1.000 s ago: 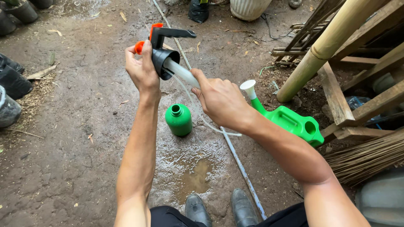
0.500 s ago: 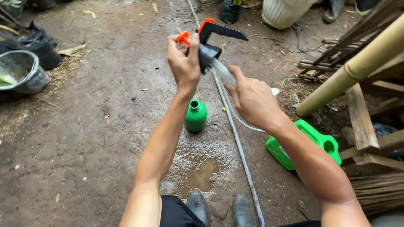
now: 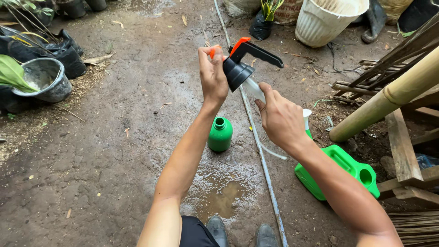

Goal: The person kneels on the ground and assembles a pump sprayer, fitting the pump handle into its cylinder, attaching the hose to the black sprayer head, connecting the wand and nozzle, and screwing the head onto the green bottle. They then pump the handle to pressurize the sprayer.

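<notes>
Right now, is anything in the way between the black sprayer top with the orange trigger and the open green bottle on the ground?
Nothing visible blocks it. The black sprayer top, held up by the left hand and right hand, is above the open green bottle, with only air between.

I saw the black sprayer head (image 3: 242,68), orange at trigger and nozzle, held tilted in the air, its white tube (image 3: 254,89) slanting down. The open green bottle (image 3: 220,134) stood upright on wet ground below.
</notes>
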Demonstrator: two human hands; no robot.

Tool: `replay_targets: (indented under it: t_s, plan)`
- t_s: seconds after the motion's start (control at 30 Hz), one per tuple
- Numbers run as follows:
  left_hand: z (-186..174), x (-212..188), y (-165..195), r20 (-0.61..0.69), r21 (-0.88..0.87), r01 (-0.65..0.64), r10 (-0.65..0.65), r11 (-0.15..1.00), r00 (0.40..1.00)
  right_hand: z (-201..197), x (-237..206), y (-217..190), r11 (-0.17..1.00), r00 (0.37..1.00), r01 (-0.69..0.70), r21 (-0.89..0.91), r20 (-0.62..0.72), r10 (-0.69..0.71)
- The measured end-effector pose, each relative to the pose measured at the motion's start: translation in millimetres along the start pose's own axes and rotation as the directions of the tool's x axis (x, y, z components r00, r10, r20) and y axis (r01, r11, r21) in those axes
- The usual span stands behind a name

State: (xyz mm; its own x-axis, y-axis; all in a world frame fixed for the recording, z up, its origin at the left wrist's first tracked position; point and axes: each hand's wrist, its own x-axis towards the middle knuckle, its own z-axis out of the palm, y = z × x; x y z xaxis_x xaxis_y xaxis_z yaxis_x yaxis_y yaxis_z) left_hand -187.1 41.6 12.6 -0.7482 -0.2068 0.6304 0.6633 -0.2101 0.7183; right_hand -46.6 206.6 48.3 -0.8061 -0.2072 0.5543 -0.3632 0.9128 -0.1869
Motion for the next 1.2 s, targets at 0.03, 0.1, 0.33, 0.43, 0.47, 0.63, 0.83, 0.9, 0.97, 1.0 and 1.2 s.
replay_targets:
  t_s: [0.03, 0.1, 0.33, 0.43, 0.47, 0.63, 0.83, 0.9, 0.97, 1.0, 1.2]
  plan:
    - [-2, 2, -4, -0.015, -0.002, 0.083, -0.083, 0.997, 0.996, 1, -2, 1, 1.0, 1.0, 0.01, 0.005, -0.01, -0.01]
    - [-6, 5, -11, -0.029, -0.028, 0.14, -0.14, 0.99, 0.99, 3, -5, 1, 1.0, 0.999, 0.026, -0.001, -0.026, -0.026]
    - [-10, 9, -22, -0.078, 0.174, 0.106, -0.093, 0.979, 0.993, 9, -9, 2, 0.952, 0.982, 0.103, -0.287, -0.12, -0.143]
    - [-2, 10, -20, -0.102, 0.057, 0.177, -0.171, 0.983, 0.98, 15, -9, 1, 0.937, 0.984, 0.075, -0.34, -0.125, -0.124]
    - [0, 9, -18, -0.102, -0.004, 0.209, -0.208, 0.978, 0.973, 18, -11, 1, 0.941, 0.988, 0.056, -0.334, -0.118, -0.101]
    - [3, 7, -5, 0.123, -0.231, 0.052, -0.023, 0.972, 0.992, 26, -13, 24, 0.935, 0.98, -0.139, 0.327, 0.179, 0.083]
    - [7, 1, 11, 0.139, -0.157, 0.167, -0.146, 0.973, 0.98, 23, -8, 47, 0.51, 0.887, -0.405, 0.759, 0.462, 0.018]
    - [16, 1, 12, 0.061, -0.1, 0.155, -0.149, 0.983, 0.987, 21, -10, 43, 0.719, 0.945, -0.268, 0.642, 0.319, 0.067]
    - [24, -3, 11, -0.002, -0.088, 0.133, -0.134, 0.987, 0.991, 19, -14, 37, 0.857, 0.972, -0.212, 0.47, 0.193, 0.135]
    - [26, -6, 11, -0.011, -0.036, 0.095, -0.096, 0.995, 0.995, 18, -16, 35, 0.903, 0.983, -0.17, 0.395, 0.136, 0.125]
    - [27, -17, 14, 0.037, 0.049, -0.01, 0.009, 0.999, 0.999, 21, -22, 43, 0.729, 0.946, -0.297, 0.617, 0.297, 0.133]
